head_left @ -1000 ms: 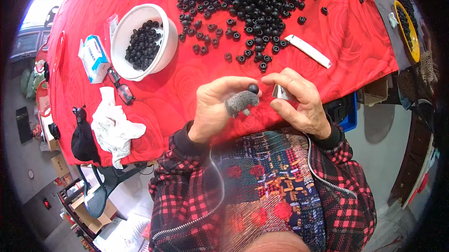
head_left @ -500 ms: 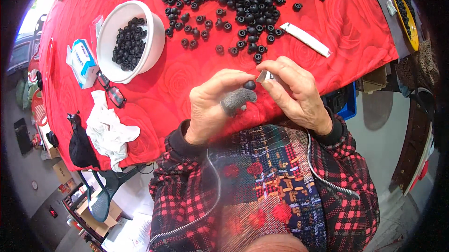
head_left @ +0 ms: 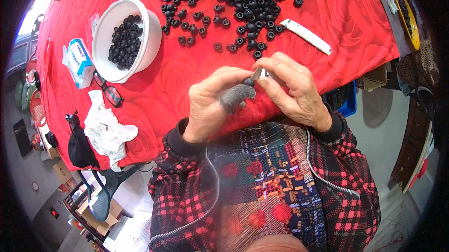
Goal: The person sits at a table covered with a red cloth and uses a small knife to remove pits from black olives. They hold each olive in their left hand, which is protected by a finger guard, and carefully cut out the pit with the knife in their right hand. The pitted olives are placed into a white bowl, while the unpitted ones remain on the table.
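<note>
My left hand (head_left: 205, 98) is closed, pinching a small black rounded part (head_left: 248, 82) between thumb and forefinger. A worn grey wrap (head_left: 237, 97) covers the thumb. Opposite it, my right hand (head_left: 298, 94) grips a short flat metal blade (head_left: 256, 73) with a white wrapped end. The blade's tip is right at the black part and seems to touch it. Beyond both hands lies a big heap of similar black parts (head_left: 234, 2), with several strays at its near edge.
To the left, a white bowl (head_left: 152, 41) holds more black parts. Near it lie a blue-and-white box (head_left: 78, 62), eyeglasses (head_left: 112, 95), a white cloth (head_left: 105, 128) and a black fabric item (head_left: 80, 144). A white strip (head_left: 307, 37) lies right of the heap; a yellow tray (head_left: 414, 37) stands far right.
The blade in my right hand has come left and now meets the black part, where a gap showed before. My left hand keeps its pinch. The whole view has shifted slightly.
</note>
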{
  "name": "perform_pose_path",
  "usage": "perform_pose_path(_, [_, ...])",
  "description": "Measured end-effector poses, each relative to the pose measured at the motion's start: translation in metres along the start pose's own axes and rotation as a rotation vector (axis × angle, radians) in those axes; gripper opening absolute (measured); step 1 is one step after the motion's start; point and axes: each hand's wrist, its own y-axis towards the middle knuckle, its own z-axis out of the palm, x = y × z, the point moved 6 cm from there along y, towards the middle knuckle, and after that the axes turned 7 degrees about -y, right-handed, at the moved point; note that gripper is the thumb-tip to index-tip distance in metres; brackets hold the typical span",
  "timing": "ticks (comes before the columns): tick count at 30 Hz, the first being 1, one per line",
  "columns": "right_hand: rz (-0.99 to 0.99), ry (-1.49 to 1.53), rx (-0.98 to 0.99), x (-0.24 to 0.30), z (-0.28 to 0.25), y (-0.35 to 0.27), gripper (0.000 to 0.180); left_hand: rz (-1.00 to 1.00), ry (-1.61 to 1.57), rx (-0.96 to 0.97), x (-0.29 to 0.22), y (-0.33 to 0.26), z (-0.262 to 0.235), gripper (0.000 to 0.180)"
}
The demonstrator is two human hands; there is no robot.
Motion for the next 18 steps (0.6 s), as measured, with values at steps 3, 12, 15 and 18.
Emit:
perform_pose_path(3, [-0.005,0.009,0.003,-0.0004,0.0,0.0001,0.018,-0.003,-0.012,0.008,0.0,0.0007,0.0002,0.028])
perform_pose_path(12, [-0.035,-0.003,0.027,-0.0041,0.0007,0.0012,0.018,-0.021,-0.009,0.011,0.0009,0.0019,0.0006,0.026])
perform_pose_path(15, [-0.046,0.008,0.078,-0.0043,0.0005,0.0032,0.017,-0.035,-0.027,0.025,0.003,0.0017,-0.0009,0.026])
perform_pose_path(18, [-0.047,0.05,0.084,-0.0091,0.0022,0.0028,0.016,-0.062,-0.04,0.024,0.0047,0.0022,-0.001,0.025])
